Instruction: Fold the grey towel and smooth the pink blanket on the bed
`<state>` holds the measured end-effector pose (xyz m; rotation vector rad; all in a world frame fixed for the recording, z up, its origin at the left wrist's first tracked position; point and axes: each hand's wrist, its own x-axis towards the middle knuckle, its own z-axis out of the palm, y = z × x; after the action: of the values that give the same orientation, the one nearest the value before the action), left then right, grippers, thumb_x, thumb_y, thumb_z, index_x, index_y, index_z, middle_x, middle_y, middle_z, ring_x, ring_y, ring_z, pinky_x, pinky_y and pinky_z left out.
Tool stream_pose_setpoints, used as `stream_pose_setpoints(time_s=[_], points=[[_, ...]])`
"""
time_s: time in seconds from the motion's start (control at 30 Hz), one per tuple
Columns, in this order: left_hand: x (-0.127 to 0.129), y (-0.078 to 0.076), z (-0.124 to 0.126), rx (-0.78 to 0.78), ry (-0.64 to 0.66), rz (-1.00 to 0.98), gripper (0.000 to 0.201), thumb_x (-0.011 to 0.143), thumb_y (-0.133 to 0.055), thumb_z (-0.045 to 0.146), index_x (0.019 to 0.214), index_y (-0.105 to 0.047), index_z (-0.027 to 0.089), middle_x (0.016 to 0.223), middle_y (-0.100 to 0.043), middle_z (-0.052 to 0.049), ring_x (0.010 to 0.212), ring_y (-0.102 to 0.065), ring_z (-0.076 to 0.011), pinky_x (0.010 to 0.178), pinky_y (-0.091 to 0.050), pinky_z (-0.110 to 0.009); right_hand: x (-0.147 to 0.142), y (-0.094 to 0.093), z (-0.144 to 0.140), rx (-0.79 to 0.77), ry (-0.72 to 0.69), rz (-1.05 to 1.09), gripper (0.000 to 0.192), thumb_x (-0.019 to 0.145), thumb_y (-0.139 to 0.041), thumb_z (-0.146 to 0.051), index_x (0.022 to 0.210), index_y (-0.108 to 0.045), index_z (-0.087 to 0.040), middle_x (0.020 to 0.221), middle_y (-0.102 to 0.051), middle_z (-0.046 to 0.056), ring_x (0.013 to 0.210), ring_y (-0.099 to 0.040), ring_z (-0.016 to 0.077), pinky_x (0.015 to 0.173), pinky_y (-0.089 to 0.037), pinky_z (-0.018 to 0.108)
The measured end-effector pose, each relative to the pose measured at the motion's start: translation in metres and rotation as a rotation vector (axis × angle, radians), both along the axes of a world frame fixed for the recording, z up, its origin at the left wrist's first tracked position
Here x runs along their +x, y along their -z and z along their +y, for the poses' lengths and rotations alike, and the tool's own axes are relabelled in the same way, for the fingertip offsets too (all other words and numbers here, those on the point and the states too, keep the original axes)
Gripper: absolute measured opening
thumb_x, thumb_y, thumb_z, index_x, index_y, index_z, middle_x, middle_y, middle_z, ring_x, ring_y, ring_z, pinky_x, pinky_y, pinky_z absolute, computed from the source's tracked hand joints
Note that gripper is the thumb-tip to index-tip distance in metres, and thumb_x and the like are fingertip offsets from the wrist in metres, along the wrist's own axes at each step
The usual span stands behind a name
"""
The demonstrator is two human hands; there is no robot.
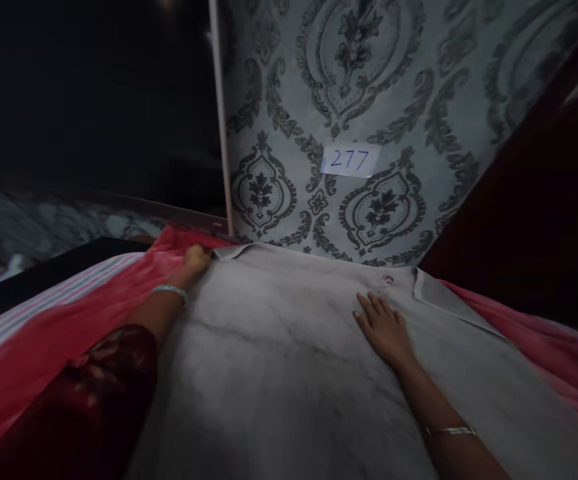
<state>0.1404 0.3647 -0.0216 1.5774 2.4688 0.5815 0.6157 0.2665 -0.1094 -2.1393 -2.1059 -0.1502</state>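
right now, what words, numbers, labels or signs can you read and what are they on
"277": handwritten in blue on the white paper on the patterned wall.
Unreadable: the small reddish mark on the grey cloth, too blurred to tell if it is lettering.

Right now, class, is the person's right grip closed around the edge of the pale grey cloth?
No, the right grip rests open, palm down with fingers extended, on the pale grey cloth, short of its edge.
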Motion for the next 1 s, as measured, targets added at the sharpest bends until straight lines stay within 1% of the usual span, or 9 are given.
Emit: stream_pose_setpoints(time_s=[0.1,0.2,0.37,0.47,0.6,0.7,0.8,0.9,1.0], points=[[-0.012,-0.001,-0.031,-0.070,0.016,0.019,0.037,0.094,-0.054,0.035,0.116,-0.069,0.010,0.119,-0.072,-0.016,0.108,-0.068,-0.0235,0.085,-0.050,-0.027,0.000,-0.002,-0.001,-0.019,-0.001,-0.002,0.059,0.103,-0.024,-0.048,0.157,-0.037,-0.027,0.165,-0.032,0.007,0.151,-0.028,0.0286,0.118,-0.029,0.055],[-0.017,0.009,-0.070,-0.134,0.028,0.071,0.031,0.091,-0.059,0.037,0.103,-0.072,0.012,0.107,-0.075,-0.014,0.099,-0.069,-0.0235,0.081,-0.050,-0.027,0.002,-0.002,-0.002,-0.027,-0.012,0.002,0.060,0.103,-0.024,-0.047,0.157,-0.038,-0.026,0.164,-0.032,0.007,0.151,-0.028,0.0291,0.117,-0.031,0.055],[-0.001,0.025,-0.112,-0.095,-0.015,0.166,0.040,0.099,-0.039,0.032,0.126,-0.061,0.012,0.120,-0.070,-0.020,0.112,-0.066,-0.0290,0.088,-0.050,-0.035,0.000,-0.004,-0.002,-0.039,-0.015,-0.007,0.061,0.103,-0.023,-0.049,0.158,-0.036,-0.025,0.164,-0.032,0.008,0.150,-0.029,0.0288,0.117,-0.030,0.055],[0.007,0.018,-0.120,-0.082,-0.005,0.175,0.042,0.098,-0.036,0.026,0.130,-0.058,0.011,0.123,-0.068,-0.020,0.118,-0.064,-0.0292,0.093,-0.048,-0.036,-0.002,-0.012,-0.003,-0.075,-0.010,-0.015,0.061,0.104,-0.022,-0.047,0.159,-0.033,-0.024,0.165,-0.030,0.008,0.151,-0.027,0.0287,0.118,-0.030,0.054],[0.000,-0.001,-0.140,-0.122,-0.008,0.146,0.037,0.095,-0.041,0.025,0.115,-0.067,0.011,0.117,-0.071,-0.018,0.108,-0.067,-0.0279,0.086,-0.052,-0.034,0.009,-0.016,-0.022,-0.159,-0.054,-0.023,0.058,0.104,-0.025,-0.042,0.157,-0.037,-0.023,0.164,-0.033,0.008,0.150,-0.030,0.0271,0.117,-0.033,0.050],[-0.012,-0.003,-0.171,-0.150,0.041,0.140,0.033,0.092,-0.047,0.032,0.105,-0.072,0.013,0.106,-0.074,-0.014,0.101,-0.069,-0.0270,0.084,-0.053,-0.034,0.040,-0.006,-0.059,-0.153,-0.094,-0.029,0.057,0.103,-0.026,-0.045,0.157,-0.038,-0.030,0.165,-0.032,0.003,0.151,-0.029,0.0259,0.118,-0.032,0.051],[-0.021,0.009,-0.205,-0.147,0.067,0.159,0.034,0.090,-0.047,0.032,0.103,-0.072,0.013,0.102,-0.075,-0.015,0.099,-0.069,-0.0289,0.083,-0.053,-0.035,0.087,0.010,-0.110,-0.089,-0.064,-0.023,0.060,0.101,-0.023,-0.049,0.156,-0.037,-0.032,0.164,-0.032,0.002,0.151,-0.028,0.0269,0.119,-0.029,0.055],[-0.026,0.021,-0.225,-0.126,0.047,0.156,0.039,0.093,-0.039,0.032,0.108,-0.070,0.013,0.104,-0.075,-0.016,0.098,-0.070,-0.0290,0.081,-0.053,-0.035,0.141,0.022,-0.162,-0.036,0.077,-0.002,0.063,0.099,-0.021,-0.050,0.156,-0.039,-0.028,0.163,-0.035,0.006,0.149,-0.032,0.0300,0.115,-0.033,0.059],[-0.026,0.021,-0.232,-0.076,0.024,0.109,0.042,0.093,-0.038,0.033,0.109,-0.069,0.011,0.106,-0.074,-0.017,0.099,-0.070,-0.0291,0.079,-0.053,-0.034,0.190,0.029,-0.206,-0.003,0.280,0.025,0.067,0.097,-0.022,-0.051,0.155,-0.040,-0.022,0.162,-0.037,0.011,0.147,-0.035,0.0340,0.111,-0.037,0.062]])
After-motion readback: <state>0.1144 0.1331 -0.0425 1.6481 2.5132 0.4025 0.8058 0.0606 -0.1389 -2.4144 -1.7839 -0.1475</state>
